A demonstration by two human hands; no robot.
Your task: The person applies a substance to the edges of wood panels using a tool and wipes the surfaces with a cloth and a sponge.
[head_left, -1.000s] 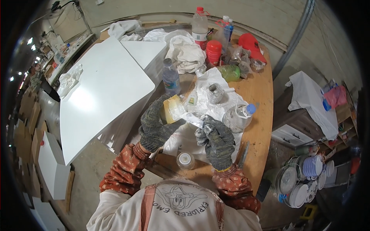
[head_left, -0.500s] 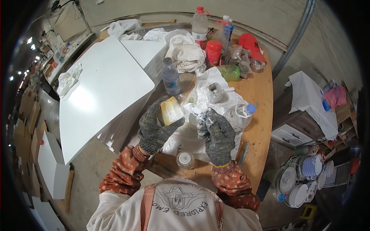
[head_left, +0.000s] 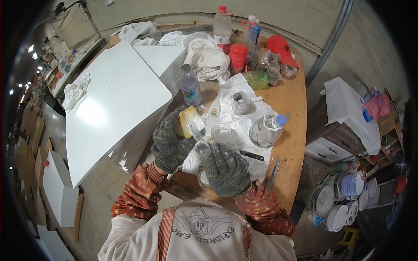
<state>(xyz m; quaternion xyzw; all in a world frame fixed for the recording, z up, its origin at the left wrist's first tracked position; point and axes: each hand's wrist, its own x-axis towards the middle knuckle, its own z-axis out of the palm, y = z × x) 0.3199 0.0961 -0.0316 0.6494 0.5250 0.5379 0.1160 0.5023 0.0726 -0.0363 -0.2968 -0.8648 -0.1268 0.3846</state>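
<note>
Head view only. Left hand (head_left: 170, 141), grey knit glove, fingers curled and clamped round a yellow block (head_left: 188, 123) with pale, smeared top face; block tilted, sitting just above the near-left corner of the wooden table (head_left: 291, 113). Right hand (head_left: 224, 167), same glove type, loosely closed with fingers bent toward the block; thin metal blade (head_left: 196, 130) running up from the fingertips and touching the block's right edge, so apparently pinched there, exact grip hidden by the glove. Both hands over a crumpled white plastic sheet (head_left: 244, 126) spread on the table. On the sheet, right of the block: small clear cup (head_left: 220, 132), wire coil (head_left: 240, 102), clear plastic jug with blue cap (head_left: 266, 129). Black-handled knife (head_left: 251, 155) lying flat just right of the right hand; flat metal tool (head_left: 272, 174) near the table's front edge. Small round jar (head_left: 203, 178) partly hidden under the right wrist. Clear water bottle (head_left: 190, 86) upright just behind the block. White panel (head_left: 109, 104) left of the table.
</note>
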